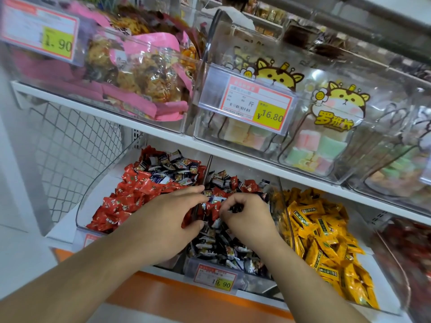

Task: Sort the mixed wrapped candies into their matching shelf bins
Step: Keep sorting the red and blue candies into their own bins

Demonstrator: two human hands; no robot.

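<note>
Both hands, left hand point(172, 213) and right hand point(247, 215), grip jumbled red candies point(213, 209).

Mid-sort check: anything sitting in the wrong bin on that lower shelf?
Yes. Dark-wrapped candies are heaped at the back of the red candy bin, and red candies lie scattered in the dark candy bin. The yellow candy bin looks unmixed.

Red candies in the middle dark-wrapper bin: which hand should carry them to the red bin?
Probably left. The left hand already grips red candies beside the divider bordering the red bin; the right hand sits farther away.
</note>
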